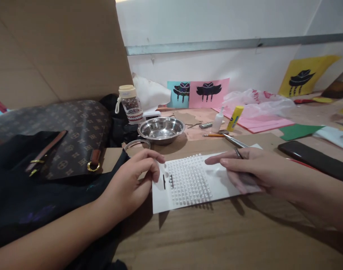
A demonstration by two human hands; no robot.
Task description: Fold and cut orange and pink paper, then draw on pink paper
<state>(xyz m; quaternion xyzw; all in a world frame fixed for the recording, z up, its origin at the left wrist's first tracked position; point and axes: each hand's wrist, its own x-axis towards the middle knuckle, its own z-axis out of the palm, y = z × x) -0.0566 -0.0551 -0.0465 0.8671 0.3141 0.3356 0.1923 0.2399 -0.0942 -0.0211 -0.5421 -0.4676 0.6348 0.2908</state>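
Observation:
A white card point(161, 193) bears a dense grid of white pearl beads point(189, 180), with a small black slot near its left end. At the card's left edge, my left hand point(141, 174) is closed on it, fingers curled and fingertips at the upper left corner. Over the right part of the card, my right hand point(244, 167) has a thin dark tool between its fingers, its index finger stretched toward the beads. Much of the tool is hidden by the hand.
A steel bowl point(161, 129), glue stick point(235, 118), white bottle point(217, 120), pencil point(213, 135) and scissors point(235, 141) lie beyond the card. A dark case point(317, 159) is at right, a brown patterned bag point(81, 131) at left. Decorated cards point(209, 93) lean against the wall.

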